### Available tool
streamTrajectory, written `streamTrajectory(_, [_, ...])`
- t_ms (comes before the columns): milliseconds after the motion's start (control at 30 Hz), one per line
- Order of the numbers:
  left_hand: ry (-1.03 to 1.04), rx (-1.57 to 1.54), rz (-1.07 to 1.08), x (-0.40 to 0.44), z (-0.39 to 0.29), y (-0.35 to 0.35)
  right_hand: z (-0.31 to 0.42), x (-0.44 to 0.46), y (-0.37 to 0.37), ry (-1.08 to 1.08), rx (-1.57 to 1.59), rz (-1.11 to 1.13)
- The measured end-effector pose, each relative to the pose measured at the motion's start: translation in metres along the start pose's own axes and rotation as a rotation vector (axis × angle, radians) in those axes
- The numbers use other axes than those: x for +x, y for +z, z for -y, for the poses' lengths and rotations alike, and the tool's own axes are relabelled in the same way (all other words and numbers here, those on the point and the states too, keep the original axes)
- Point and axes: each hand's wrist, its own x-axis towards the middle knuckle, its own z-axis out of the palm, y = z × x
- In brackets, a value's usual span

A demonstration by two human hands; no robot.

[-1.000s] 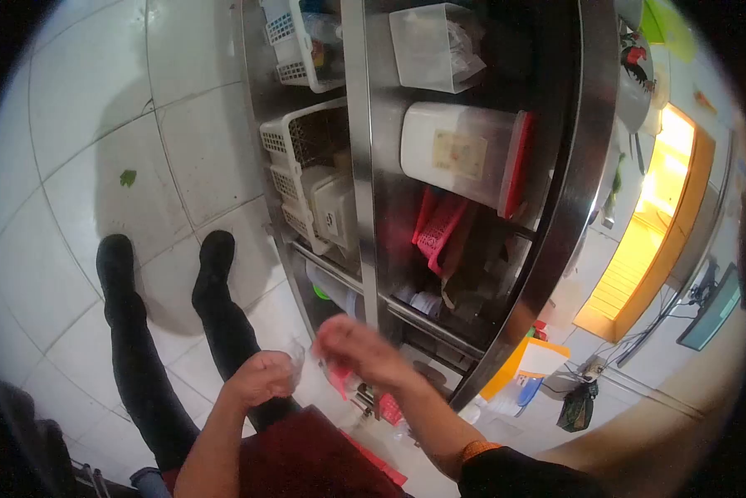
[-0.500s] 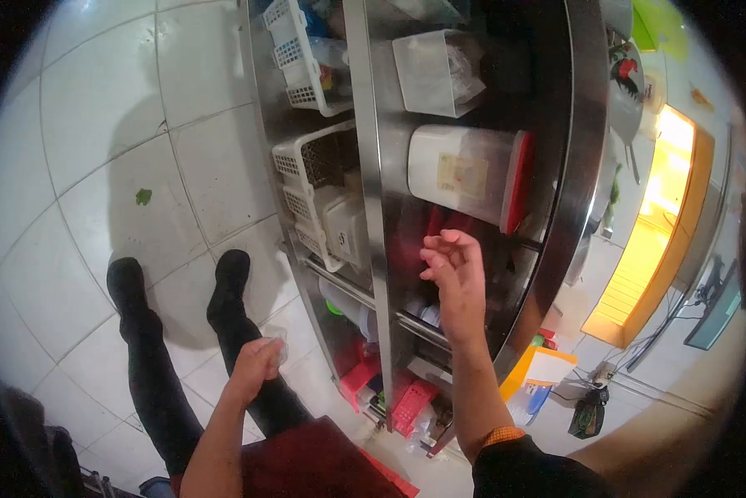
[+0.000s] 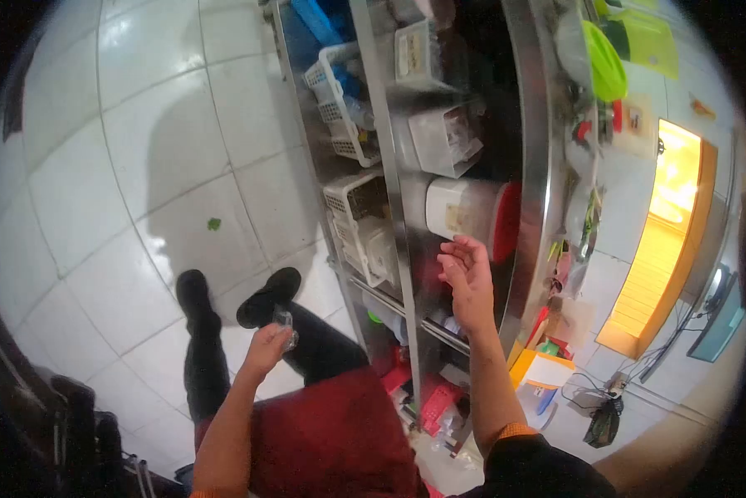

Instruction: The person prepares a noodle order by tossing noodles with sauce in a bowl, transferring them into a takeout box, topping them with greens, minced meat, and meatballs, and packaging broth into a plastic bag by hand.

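My left hand (image 3: pixel 266 349) is closed around a small clear plastic item (image 3: pixel 284 319), perhaps a crumpled bag; its exact kind is hard to make out. It hangs over the floor beside my dark-trousered leg. My right hand (image 3: pixel 469 278) is raised in front of the metal shelf unit, fingers loosely bent and apart, with nothing visible in them. Nearest to it is a clear container (image 3: pixel 462 207) with a red lid (image 3: pixel 506 222) on the shelf. Whether the fingertips touch that container cannot be told.
White baskets (image 3: pixel 358 241) stand on the lower shelf, and a translucent bin (image 3: pixel 441 141) sits beyond the red-lidded container. The steel counter edge (image 3: pixel 532 166) runs above. A green scrap (image 3: pixel 214 224) lies on the tiled floor (image 3: pixel 182 166). Pink baskets (image 3: pixel 439 405) are at the near end.
The view has shifted, so the shelf unit and floor appear farther right and lower. My feet have changed position. Both hands keep much the same pose, the left still gripping the clear plastic item.
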Motion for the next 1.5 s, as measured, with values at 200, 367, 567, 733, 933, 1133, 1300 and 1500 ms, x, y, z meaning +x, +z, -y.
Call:
streamTrajectory(200, [0.127,0.107,-0.096,0.005,-0.108,-0.022,0.032,0.098,0.011,-0.156,0.024,-0.198])
streamTrajectory(367, [0.393,0.606,-0.141,0.038,-0.250,-0.013,0.069,0.201,0.019,-0.172,-0.154,-0.435])
streamTrajectory(567, [0.556,0.892,-0.023,0.139,-0.418,0.013,0.106,0.291,0.009,0.096,-0.498,-0.593])
streamTrajectory(733, [0.623,1.647,0.260,0.225,-0.456,-0.002,0.068,0.396,-0.054,-0.380,-0.907,-0.821])
streamTrajectory(933, [0.521,1.929,0.539,0.200,-0.493,-0.007,0.083,0.458,-0.098,-0.604,-1.411,-0.922])
streamTrajectory(1133, [0.881,1.958,0.341,0.156,-0.507,-0.032,0.073,0.423,-0.111,-0.535,-1.262,-1.063])
streamTrajectory(1300, [0.796,2.026,0.159,0.149,-0.498,-0.050,0.031,0.377,-0.129,-0.439,-1.142,-1.129])
streamTrajectory(1500, [0.671,1.804,-0.171,0.173,-0.504,-0.098,-0.003,0.353,-0.150,-0.374,-1.083,-1.135])
